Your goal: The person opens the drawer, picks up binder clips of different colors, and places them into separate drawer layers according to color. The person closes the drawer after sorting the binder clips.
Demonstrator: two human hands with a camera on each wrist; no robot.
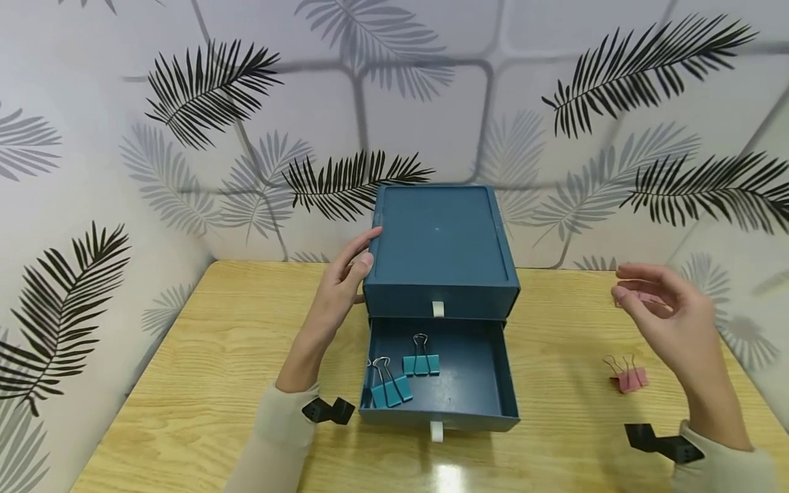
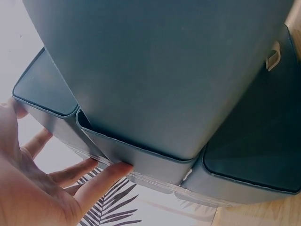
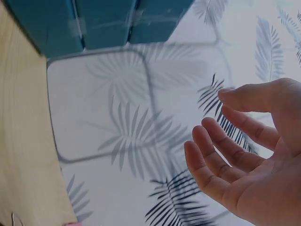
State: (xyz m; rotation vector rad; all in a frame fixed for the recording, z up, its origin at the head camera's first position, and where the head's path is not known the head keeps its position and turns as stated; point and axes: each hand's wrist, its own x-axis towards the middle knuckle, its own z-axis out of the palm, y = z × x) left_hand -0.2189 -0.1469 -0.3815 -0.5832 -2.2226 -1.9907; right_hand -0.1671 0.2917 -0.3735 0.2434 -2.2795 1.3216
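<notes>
A dark blue drawer unit stands in the middle of the table, its middle drawer pulled out. Inside lie two teal binder clips, and a wire loop pokes out at the drawer's left wall. My left hand rests its fingers against the unit's left side; in the left wrist view the fingertips touch the side near the back. To the right, my right hand hovers over the table with loosely bent fingers and nothing in them. Beneath it lies a pink binder clip; another pink piece shows behind the fingers.
The wooden table ends at a leaf-patterned backdrop close behind the unit. White pull tabs stick out of the drawer fronts. In the left wrist view a lower drawer appears closed.
</notes>
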